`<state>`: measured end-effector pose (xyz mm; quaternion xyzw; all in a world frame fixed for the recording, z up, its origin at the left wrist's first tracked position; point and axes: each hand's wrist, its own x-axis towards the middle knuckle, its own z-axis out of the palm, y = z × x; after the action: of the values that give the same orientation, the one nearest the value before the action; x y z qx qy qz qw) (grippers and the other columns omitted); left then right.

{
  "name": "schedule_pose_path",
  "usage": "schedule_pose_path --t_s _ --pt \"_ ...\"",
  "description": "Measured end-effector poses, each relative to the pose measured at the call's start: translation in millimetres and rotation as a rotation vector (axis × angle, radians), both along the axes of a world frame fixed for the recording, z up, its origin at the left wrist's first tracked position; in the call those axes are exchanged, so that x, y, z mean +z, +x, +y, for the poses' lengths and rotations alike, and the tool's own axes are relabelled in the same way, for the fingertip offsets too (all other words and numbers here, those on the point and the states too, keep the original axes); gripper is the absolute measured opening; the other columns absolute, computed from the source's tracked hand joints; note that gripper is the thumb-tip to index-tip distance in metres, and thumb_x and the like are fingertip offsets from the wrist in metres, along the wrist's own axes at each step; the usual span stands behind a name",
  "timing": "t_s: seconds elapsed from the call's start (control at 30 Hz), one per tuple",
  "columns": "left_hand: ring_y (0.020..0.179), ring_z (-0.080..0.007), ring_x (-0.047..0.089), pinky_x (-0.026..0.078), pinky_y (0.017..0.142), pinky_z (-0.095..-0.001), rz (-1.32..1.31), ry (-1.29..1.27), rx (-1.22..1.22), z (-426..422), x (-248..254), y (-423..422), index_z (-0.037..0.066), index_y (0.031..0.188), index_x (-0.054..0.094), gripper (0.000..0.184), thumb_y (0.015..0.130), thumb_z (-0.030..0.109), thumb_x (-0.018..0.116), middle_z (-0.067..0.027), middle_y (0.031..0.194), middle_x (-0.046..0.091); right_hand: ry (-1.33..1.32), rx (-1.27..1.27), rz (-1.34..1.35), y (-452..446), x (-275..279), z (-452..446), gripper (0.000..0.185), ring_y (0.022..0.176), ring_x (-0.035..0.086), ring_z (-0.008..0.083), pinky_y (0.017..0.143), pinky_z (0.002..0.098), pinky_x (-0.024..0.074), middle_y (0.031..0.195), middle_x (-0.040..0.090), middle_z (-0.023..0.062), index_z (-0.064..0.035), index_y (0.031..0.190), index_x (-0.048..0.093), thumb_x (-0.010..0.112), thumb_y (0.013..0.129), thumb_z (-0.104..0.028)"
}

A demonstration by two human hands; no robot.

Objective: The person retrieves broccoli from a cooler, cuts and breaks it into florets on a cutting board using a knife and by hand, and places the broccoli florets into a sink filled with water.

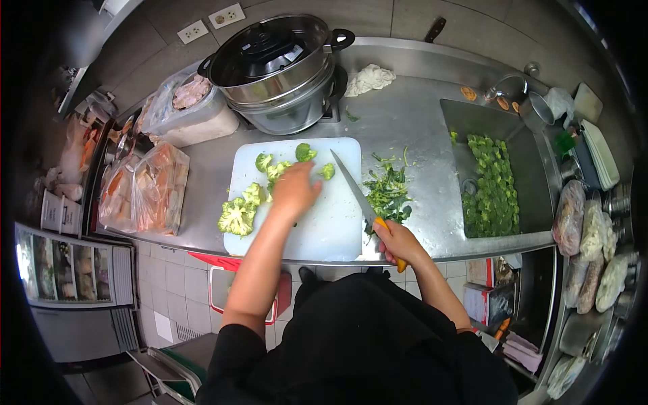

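My right hand [398,244] grips the knife [354,188]; my left hand [295,192], closure unclear, seems to be sorting the broccoli [237,216] around it. Any cut needs that hand clear.

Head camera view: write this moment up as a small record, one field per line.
Left hand: left hand blurred, among the broccoli pieces; whether it grips one is unclear
Right hand: right hand closed on the orange handle of the knife
Work surface: white cutting board on the metal counter
Right of board: leafy green trimmings
Sink: sink holding many green pieces
Behind board: large metal pot, white cloth
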<state>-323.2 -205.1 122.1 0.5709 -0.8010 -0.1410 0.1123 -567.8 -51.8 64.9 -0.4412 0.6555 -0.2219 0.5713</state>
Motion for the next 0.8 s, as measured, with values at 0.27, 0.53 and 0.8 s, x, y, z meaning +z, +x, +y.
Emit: schedule_pose_path --t_s 0.27,0.53,0.8 --pt "0.116 -0.0376 0.062 0.049 0.096 -0.0477 -0.03 0.176 0.051 -31 -44 -38 0.003 0.123 0.062 0.049 0.086 0.035 0.069 -0.0216 0.128 0.064 -0.176 0.026 0.236 -4 -21 4 0.047 0.069 0.068 0.0322 0.066 0.0437 0.0533 0.082 0.068 0.0195 -0.0003 0.107 0.056 0.058 0.098 -0.046" --pt "0.102 -0.0313 0.07 0.053 0.091 -0.0413 0.953 0.324 -0.462 -12 35 -111 0.004 0.133 0.06 0.061 0.094 0.051 0.064 -0.0209 0.121 0.068 -0.25 0.066 0.43 30 -18 -12 0.048 0.102 0.066 0.0419 0.089 0.0484 0.0513 0.109 0.068 0.0255 0.0013 0.117 0.056 0.065 0.092 -0.038" --pt "0.108 -0.0361 0.067 0.052 0.093 -0.0437 -0.312 0.149 0.024 -155 -42 -5 0.008 0.118 0.069 0.046 0.091 0.045 0.067 -0.0205 0.121 0.069 -0.187 -0.024 0.299 40 -2 1 0.044 0.091 0.069 0.0371 0.083 0.0447 0.0537 0.099 0.07 0.0228 0.0029 0.112 0.06 0.06 0.092 -0.037"
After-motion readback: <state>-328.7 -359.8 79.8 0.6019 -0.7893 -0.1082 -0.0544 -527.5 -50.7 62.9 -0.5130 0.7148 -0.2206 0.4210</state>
